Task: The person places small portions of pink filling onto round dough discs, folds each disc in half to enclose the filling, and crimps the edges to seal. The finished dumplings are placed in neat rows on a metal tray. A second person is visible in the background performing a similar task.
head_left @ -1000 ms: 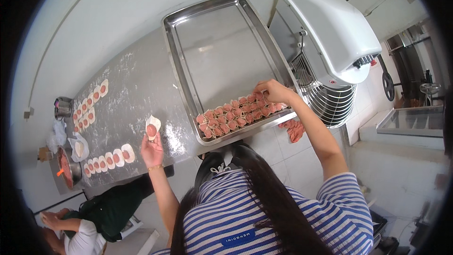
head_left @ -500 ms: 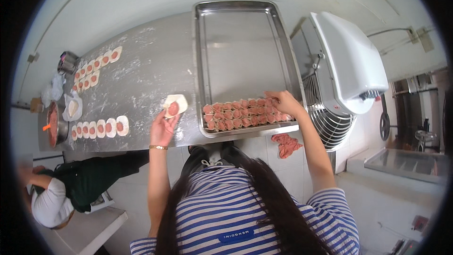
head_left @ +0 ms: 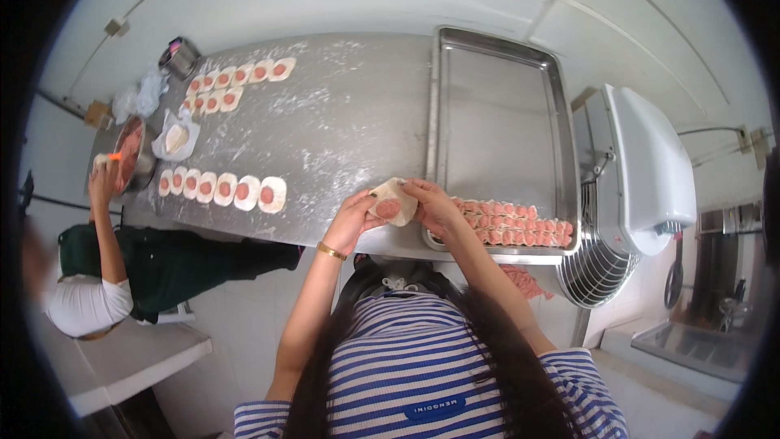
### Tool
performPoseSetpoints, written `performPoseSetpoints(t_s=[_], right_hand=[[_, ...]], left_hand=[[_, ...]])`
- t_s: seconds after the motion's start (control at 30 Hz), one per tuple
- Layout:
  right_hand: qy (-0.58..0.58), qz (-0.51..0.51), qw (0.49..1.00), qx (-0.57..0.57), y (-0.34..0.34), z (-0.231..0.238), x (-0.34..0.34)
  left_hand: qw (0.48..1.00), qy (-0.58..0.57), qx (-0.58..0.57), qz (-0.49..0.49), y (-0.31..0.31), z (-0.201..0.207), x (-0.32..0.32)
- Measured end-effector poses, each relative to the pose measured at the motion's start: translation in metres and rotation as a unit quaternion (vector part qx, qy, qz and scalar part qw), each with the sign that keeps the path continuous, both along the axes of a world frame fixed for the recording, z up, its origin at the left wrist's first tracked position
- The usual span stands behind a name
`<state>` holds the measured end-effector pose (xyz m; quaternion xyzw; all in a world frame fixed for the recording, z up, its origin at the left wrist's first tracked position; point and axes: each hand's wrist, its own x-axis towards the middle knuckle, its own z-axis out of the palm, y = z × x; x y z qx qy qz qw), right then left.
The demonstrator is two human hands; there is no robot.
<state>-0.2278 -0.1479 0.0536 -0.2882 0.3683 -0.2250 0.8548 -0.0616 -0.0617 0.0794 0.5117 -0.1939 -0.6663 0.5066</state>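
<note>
Between my two hands, above the front edge of the steel table, is a pale dough wrapper (head_left: pixel 400 195) with a round dab of pink meat filling low on it. My left hand (head_left: pixel 351 223) grips its left side, and my right hand (head_left: pixel 435 210) pinches its upper right corner. The wrapper is spread, not folded. Just right of it stands a deep steel tray (head_left: pixel 570 162); close-set rows of filled dumplings (head_left: pixel 520 232) line its near end, partly hidden by my right hand and forearm.
Filled wrappers (head_left: pixel 224 188) lie in rows across the floury table (head_left: pixel 349 114). Farther left are a plastic bag with wrappers (head_left: pixel 177 138) and a meat bowl (head_left: pixel 146 164), where a co-worker's hand (head_left: pixel 102 179) reaches. A white mixer (head_left: pixel 642 146) stands right of the tray.
My right hand has left the dumplings in the tray and come to the wrapper in my left hand. The view has swung left. The co-worker's hand is now at the meat bowl.
</note>
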Motion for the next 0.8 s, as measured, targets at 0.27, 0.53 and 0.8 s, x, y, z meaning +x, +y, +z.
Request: performPoseSetpoints(t_s=[0.27, 0.53, 0.8], right_hand=[[0.283, 0.019, 0.901, -0.329, 0.026, -0.078, 0.04], [0.261, -0.02, 0.932, -0.252, 0.042, -0.084, 0.039], [0.102, -0.044, 0.966, -0.232, 0.049, -0.062, 0.039]], left_hand=[[0.973, -0.202, 0.093, -0.054, 0.013, -0.075, 0.045], [0.995, -0.096, 0.007, -0.01, 0.03, -0.091, 0.042], [0.982, -0.154, -0.06, 0.089, 0.027, -0.085, 0.036]])
